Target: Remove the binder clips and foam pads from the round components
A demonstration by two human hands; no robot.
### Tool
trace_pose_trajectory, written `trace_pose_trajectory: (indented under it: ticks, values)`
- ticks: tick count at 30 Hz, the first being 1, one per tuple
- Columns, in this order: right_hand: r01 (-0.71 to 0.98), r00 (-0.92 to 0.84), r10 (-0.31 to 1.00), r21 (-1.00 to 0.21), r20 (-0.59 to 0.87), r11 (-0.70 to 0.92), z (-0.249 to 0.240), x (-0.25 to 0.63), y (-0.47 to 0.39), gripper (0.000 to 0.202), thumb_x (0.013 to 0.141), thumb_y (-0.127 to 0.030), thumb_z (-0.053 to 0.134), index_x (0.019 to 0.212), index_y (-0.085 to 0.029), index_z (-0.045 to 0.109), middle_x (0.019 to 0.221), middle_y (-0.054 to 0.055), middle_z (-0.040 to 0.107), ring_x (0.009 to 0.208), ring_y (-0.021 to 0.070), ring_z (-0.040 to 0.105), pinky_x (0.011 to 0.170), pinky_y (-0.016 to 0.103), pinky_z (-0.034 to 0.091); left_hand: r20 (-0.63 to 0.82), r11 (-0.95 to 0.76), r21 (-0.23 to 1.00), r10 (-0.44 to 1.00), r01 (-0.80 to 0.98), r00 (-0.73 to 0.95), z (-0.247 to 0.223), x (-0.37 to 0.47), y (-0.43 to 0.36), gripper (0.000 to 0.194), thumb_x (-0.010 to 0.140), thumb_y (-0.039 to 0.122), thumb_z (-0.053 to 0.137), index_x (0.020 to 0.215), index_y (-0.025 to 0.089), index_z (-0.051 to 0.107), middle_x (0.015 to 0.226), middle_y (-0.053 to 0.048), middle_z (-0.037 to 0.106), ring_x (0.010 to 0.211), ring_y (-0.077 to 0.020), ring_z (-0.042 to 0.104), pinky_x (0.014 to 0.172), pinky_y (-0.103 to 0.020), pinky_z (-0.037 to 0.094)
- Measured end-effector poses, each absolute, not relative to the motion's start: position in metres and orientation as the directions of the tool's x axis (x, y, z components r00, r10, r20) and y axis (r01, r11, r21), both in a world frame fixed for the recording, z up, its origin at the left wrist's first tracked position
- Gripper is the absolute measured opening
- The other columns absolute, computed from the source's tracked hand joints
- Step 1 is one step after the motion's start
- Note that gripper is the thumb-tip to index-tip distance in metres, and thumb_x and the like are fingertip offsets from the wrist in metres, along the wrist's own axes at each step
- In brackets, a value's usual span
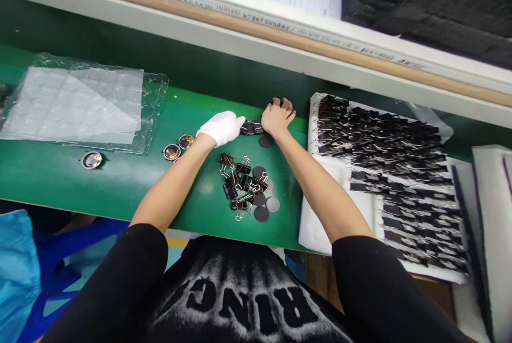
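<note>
My left hand [224, 127], in a white glove, is closed at the left end of a short row of black binder clips [251, 128] on the green bench. My bare right hand [279, 115] lies at the row's other end, fingers spread; its thumb is hidden. A black disc [265, 141] lies just under my right wrist. Nearer my body is a loose heap of black binder clips [243, 180] with silver wire handles. Beside that heap lie several black discs [261, 214] and a grey disc [272, 204].
Left of my hands lie round metal-rimmed pieces [172, 151], with another one [92, 160] farther left. A clear plastic tray [154, 103] holds white sheets. To the right, a white foam tray [316, 225] carries rows of black clips [384, 140]. A shelf edge [256, 25] runs across the back.
</note>
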State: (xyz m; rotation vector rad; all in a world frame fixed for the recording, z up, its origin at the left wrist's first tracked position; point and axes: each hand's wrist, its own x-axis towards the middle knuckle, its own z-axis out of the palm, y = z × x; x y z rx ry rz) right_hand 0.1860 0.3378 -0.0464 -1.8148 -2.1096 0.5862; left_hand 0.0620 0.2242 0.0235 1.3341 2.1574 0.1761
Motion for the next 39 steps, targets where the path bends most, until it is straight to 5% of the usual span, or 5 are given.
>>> trace_pose_trajectory:
  ticks: [8,13,21,31,39]
  values:
    - [0.487,-0.454,0.886,-0.859,-0.094,0.159,0.024,0.228,0.314,0.061,0.108,-0.046,0.012,0.136,-0.025,0.063,0.142,0.010,0.064,0.132,0.0223,0.058,0.106,0.042,0.050,-0.405,0.476,0.688,0.878,0.549,-0.254,0.055,0.057,0.212,0.033,0.098,0.039,0.038,0.093,0.020,0.065,0.067,-0.003,0.068,0.052,-0.0158,0.056,0.056,-0.028,0.045]
    - [0.133,-0.712,0.701,-0.975,0.031,0.179,0.047,0.291,0.279,0.062,0.076,-0.050,0.080,0.129,-0.021,0.064,0.132,0.012,0.069,0.111,0.0235,0.068,0.095,0.039,0.057,-0.397,0.425,0.767,0.903,0.481,-0.165,0.078,0.074,0.200,0.040,0.102,0.049,0.033,0.086,0.021,0.056,0.058,-0.002,0.060,0.042,-0.0108,0.044,0.049,-0.026,0.038]
    - [0.001,-0.613,0.790,-1.000,0.021,0.028,0.049,0.372,0.240,0.039,0.074,-0.041,0.083,0.104,-0.020,0.071,0.094,0.007,0.075,0.088,0.0224,0.072,0.084,0.040,0.060,-0.109,-0.034,0.628,0.985,0.778,0.131,0.106,0.134,0.170,0.049,0.096,0.064,0.047,0.111,0.024,0.069,0.108,-0.005,0.075,0.093,-0.0208,0.068,0.079,-0.029,0.051]
    - [0.740,0.208,0.913,-0.667,0.350,0.088,-0.017,0.449,0.119,0.035,0.099,-0.038,0.052,0.130,-0.027,0.065,0.129,0.019,0.063,0.128,0.0393,0.056,0.107,0.061,0.042,-0.177,-0.220,0.282,0.945,0.934,0.276,0.088,0.250,0.194,0.040,0.092,0.057,0.061,0.114,0.027,0.076,0.111,-0.008,0.078,0.100,-0.0284,0.071,0.086,-0.035,0.049]
    - [0.765,0.196,0.922,-0.641,0.333,0.069,-0.033,0.454,0.109,0.023,0.097,-0.030,0.051,0.105,-0.028,0.073,0.116,0.013,0.070,0.117,0.0336,0.064,0.108,0.056,0.039,-0.034,-0.434,0.154,0.896,0.888,0.443,0.045,0.371,0.225,0.052,0.102,0.058,0.042,0.111,0.018,0.073,0.107,-0.021,0.074,0.107,-0.0368,0.067,0.093,-0.048,0.042]
